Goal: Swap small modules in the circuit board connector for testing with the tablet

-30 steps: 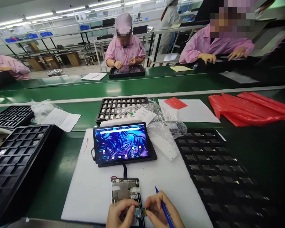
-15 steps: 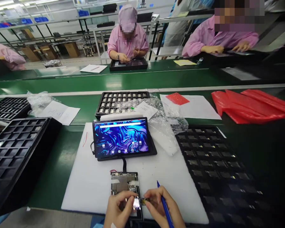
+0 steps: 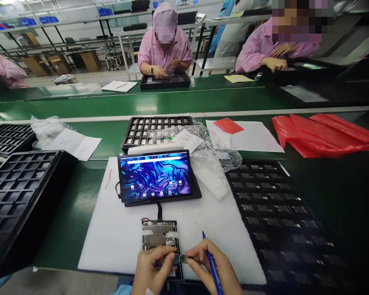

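Observation:
Over the lower part of an opened device with a circuit board [image 3: 158,234], my left hand [image 3: 153,268] pinches a small flat electronic part [image 3: 178,258] between thumb and fingers. The fingertips of my right hand [image 3: 217,268] close on the gold-coloured end of this part, just off the board's right edge. A blue pen [image 3: 213,266] is also tucked in my right hand, its tip pointing up and away. From the board, a black ribbon cable [image 3: 159,212] runs up to a lit tablet screen [image 3: 155,177] propped on a black base. My fingers hide the board's lower end.
A white foam mat [image 3: 110,237] lies under the device. Black compartment trays stand left [image 3: 15,192] and right [image 3: 273,221], another tray [image 3: 135,131] behind. Bubble wrap [image 3: 213,153], paper [image 3: 258,137] and red plastic [image 3: 320,135] lie around. Co-workers in pink sit across the green bench [image 3: 89,106].
The part in my left hand has turned, from a bright reflection to dull grey. The view has shifted slightly. Across the bench, the right-hand co-worker's hands have moved.

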`<move>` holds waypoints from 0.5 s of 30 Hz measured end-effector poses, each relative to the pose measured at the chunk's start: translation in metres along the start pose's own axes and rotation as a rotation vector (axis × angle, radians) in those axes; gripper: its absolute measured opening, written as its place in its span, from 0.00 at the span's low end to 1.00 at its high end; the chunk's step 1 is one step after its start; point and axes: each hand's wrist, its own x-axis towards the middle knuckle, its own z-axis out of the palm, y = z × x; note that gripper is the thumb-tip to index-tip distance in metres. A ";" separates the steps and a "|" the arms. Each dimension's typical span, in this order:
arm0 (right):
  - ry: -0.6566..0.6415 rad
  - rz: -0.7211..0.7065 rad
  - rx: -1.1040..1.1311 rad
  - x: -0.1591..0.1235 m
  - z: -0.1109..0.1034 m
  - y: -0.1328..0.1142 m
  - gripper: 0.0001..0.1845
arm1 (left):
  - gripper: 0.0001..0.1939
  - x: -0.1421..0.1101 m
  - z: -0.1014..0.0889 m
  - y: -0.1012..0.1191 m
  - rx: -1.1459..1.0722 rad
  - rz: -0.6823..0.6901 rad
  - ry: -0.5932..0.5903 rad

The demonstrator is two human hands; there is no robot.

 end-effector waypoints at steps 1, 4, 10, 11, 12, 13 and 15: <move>0.003 0.008 0.015 0.001 0.000 -0.001 0.17 | 0.24 0.000 0.000 0.001 0.009 0.006 -0.015; -0.043 0.041 0.069 0.004 -0.001 -0.004 0.16 | 0.25 0.002 -0.001 0.002 0.034 0.010 -0.082; -0.119 0.093 0.132 0.009 -0.006 -0.002 0.16 | 0.26 0.006 0.000 -0.003 0.083 0.012 -0.148; -0.114 0.095 0.144 0.009 -0.006 -0.002 0.16 | 0.26 0.007 0.001 -0.002 0.087 0.020 -0.150; -0.109 0.095 0.154 0.009 -0.005 -0.001 0.16 | 0.26 0.007 0.002 -0.001 0.089 0.027 -0.153; -0.110 0.098 0.161 0.008 -0.005 -0.001 0.16 | 0.26 0.007 0.003 0.000 0.090 0.035 -0.158; -0.121 0.111 0.163 0.007 -0.004 -0.001 0.17 | 0.26 0.007 0.005 0.003 0.089 0.047 -0.167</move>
